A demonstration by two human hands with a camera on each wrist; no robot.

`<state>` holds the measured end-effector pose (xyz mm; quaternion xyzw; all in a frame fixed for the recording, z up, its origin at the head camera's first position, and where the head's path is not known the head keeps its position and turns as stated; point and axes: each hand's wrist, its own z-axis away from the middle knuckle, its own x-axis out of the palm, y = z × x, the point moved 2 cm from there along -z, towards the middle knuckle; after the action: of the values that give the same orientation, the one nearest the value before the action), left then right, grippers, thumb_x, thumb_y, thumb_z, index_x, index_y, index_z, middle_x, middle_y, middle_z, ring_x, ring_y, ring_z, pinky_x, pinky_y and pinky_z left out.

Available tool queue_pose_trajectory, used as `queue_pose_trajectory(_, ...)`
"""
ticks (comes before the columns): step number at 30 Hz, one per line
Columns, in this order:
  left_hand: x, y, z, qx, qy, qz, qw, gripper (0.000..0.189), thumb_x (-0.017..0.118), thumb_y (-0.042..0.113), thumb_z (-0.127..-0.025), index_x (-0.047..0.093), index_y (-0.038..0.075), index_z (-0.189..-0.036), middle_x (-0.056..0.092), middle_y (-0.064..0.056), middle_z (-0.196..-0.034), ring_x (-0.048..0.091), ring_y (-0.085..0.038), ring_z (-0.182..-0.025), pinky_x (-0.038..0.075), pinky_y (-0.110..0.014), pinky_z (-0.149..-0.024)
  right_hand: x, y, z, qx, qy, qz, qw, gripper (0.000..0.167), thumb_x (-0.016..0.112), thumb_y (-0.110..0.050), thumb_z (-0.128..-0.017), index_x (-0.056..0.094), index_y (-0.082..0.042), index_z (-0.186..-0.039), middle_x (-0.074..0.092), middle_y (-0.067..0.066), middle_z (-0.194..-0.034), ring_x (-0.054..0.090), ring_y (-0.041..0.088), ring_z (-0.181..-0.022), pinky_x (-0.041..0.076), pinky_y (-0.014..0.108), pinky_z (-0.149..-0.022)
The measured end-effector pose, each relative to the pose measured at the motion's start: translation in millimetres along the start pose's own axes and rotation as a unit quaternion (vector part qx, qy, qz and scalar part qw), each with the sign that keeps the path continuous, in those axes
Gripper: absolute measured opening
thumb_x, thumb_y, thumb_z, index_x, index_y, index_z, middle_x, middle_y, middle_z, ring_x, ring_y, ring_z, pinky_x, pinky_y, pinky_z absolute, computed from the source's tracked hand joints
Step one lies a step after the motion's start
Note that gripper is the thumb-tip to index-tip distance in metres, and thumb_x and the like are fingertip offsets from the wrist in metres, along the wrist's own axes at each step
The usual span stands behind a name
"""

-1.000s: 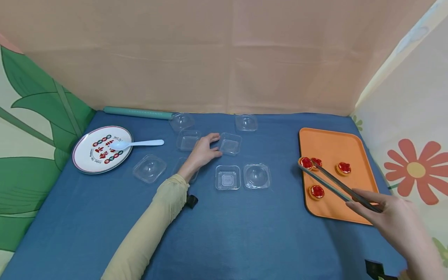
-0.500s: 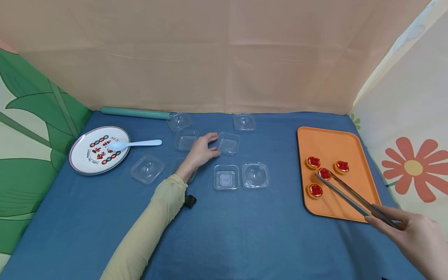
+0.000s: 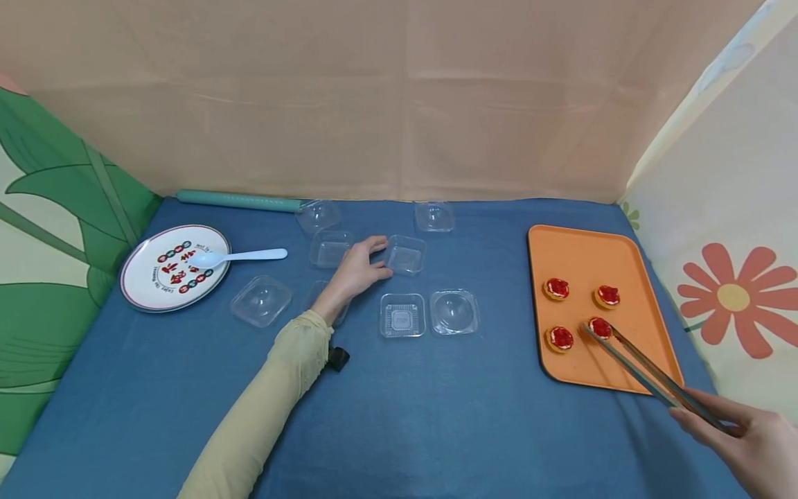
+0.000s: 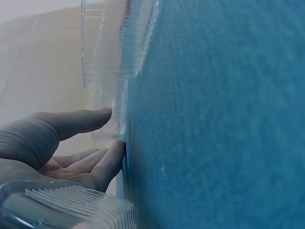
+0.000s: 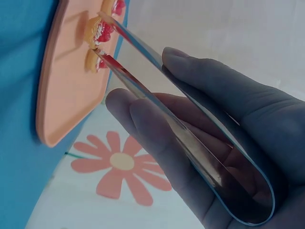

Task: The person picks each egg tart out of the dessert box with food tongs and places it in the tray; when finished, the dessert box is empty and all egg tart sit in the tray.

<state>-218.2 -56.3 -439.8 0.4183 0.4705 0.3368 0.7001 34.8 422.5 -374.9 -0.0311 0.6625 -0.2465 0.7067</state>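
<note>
My right hand (image 3: 757, 443) grips a pair of metal tongs (image 3: 654, 378) over the front right of the orange tray (image 3: 598, 256). Between the tong tips is a small tart (image 5: 98, 31) with red topping and white cream, close over the tray. Other tarts on the tray are one at the left (image 3: 556, 289), one at the right (image 3: 607, 296) and one nearer the front (image 3: 560, 339). My left hand (image 3: 357, 272) rests low over the blue cloth, thumb and fingers apart with nothing between them. Its fingertips are right beside a clear plastic container (image 3: 405, 256).
Several clear plastic containers and lids lie around the left hand, among them a ridged base (image 3: 402, 316) and a domed lid (image 3: 454, 312). A white plate (image 3: 146, 277) with a white spoon (image 3: 258, 255) stands left. A green roll (image 3: 240, 201) lies along the back wall.
The right hand has moved right and toward the front with the tongs, carrying the tart from the tray's left edge to its front right. The left hand has stayed put.
</note>
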Motion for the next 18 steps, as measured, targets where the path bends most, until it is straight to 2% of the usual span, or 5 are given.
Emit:
queue_pose_trajectory(3,-0.4,-0.1,0.1,0.001,-0.001,0.000,1.0000,0.073,0.071,-0.005,-0.101,0.036,0.000,-0.164,0.041,-0.018,-0.167,0.053,-0.041,-0.143,0.053,-0.043,-0.114,3,6,2.0,0.015,0.006,-0.009,0.9998,0.040,0.080,0.000,-0.095,0.063,0.030,-0.116,0.070,0.022,-0.072,0.070,0.032,-0.059,0.054,0.023,-0.045)
queue_pose_trajectory(8,-0.6,1.6,0.4,0.001,0.000,0.003,1.0000,0.073,0.071,-0.005,-0.100,0.036,-0.001,-0.164,0.041,-0.018,-0.167,0.053,-0.041,-0.143,0.053,-0.043,-0.114,7,11,4.9,0.048,0.008,-0.025,0.9985,0.038,0.074,0.003,-0.099,0.060,0.031,-0.119,0.070,0.027,-0.072,0.073,0.040,-0.062,0.063,0.035,-0.048)
queue_pose_trajectory(11,-0.5,1.9,0.6,-0.001,-0.001,0.004,1.0000,0.073,0.071,-0.005,-0.100,0.036,0.000,-0.164,0.041,-0.018,-0.167,0.053,-0.040,-0.143,0.053,-0.043,-0.115,7,14,7.3,0.062,0.017,-0.025,0.9976,0.040,0.074,0.002,-0.099,0.059,0.031,-0.121,0.070,0.027,-0.072,0.074,0.040,-0.061,0.062,0.033,-0.048)
queue_pose_trajectory(15,-0.4,1.7,0.6,-0.001,0.000,0.007,1.0000,0.073,0.072,-0.005,-0.100,0.037,0.000,-0.164,0.041,-0.019,-0.167,0.054,-0.040,-0.142,0.052,-0.043,-0.115,7,17,10.4,0.074,0.019,-0.035,0.9965,0.041,0.073,0.000,-0.100,0.059,0.030,-0.125,0.072,0.028,-0.073,0.073,0.029,-0.056,0.060,0.027,-0.046)
queue_pose_trajectory(18,-0.7,2.0,1.5,-0.002,0.001,0.008,1.0000,0.073,0.072,-0.005,-0.100,0.037,0.000,-0.164,0.041,-0.019,-0.167,0.054,-0.040,-0.142,0.052,-0.043,-0.115,7,19,11.3,0.091,0.010,-0.049,0.9946,0.043,0.071,0.000,-0.101,0.057,0.030,-0.127,0.072,0.030,-0.077,0.069,0.019,-0.053,0.060,0.027,-0.047)
